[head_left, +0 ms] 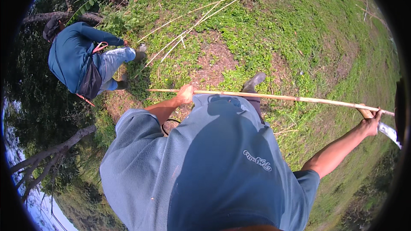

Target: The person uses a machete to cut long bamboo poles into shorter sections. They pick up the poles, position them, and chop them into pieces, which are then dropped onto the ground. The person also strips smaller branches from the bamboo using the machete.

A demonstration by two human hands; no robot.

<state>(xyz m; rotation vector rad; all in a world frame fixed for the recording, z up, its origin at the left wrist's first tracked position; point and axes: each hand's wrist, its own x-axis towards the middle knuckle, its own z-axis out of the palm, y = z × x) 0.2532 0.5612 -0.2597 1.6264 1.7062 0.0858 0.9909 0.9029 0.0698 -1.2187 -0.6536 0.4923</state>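
Observation:
A long, thin tan cane pole (257, 96) runs across in front of my body at waist height, from left to far right. My left hand (187, 93) is closed around it near its left end. At the far right, my right hand (371, 123) grips a machete with a wooden handle (365, 112). The pale machete blade (388, 133) reaches toward the picture's right rim, where its end is cut off. The pole passes right beside my right hand and the handle; whether they touch, I cannot tell.
Several long cut poles (205, 16) lie on the green ground ahead. Another person (79, 55) in a blue top and jeans stands at the upper left, by a thick branch (64, 17). Bare branches (55, 149) stick out at the left. My boot (254, 81) shows beyond the pole.

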